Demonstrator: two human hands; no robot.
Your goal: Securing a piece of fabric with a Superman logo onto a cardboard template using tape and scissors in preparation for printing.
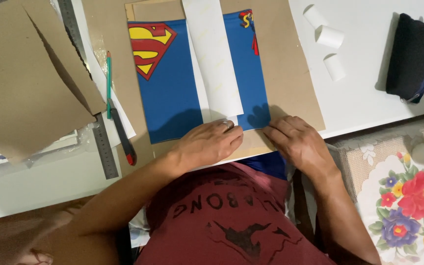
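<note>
A blue printed sheet (pixel 168 93) with a red and yellow emblem lies on a brown cardboard board (pixel 290 73) on the white table. A long white paper strip (pixel 214 59) runs down the middle of the blue sheet. My left hand (pixel 209 142) presses flat on the near end of the strip and the sheet's near edge, fingers together. My right hand (pixel 295 140) rests flat on the sheet's near right corner and the cardboard. Neither hand grips anything.
Torn brown cardboard (pixel 20 83) lies at the left over a metal ruler (pixel 101 142). Beside it are a green pencil (pixel 108 78) and a box cutter (pixel 122 137). Three small white rolls (pixel 330 37) and a dark pouch (pixel 413 56) sit at the right.
</note>
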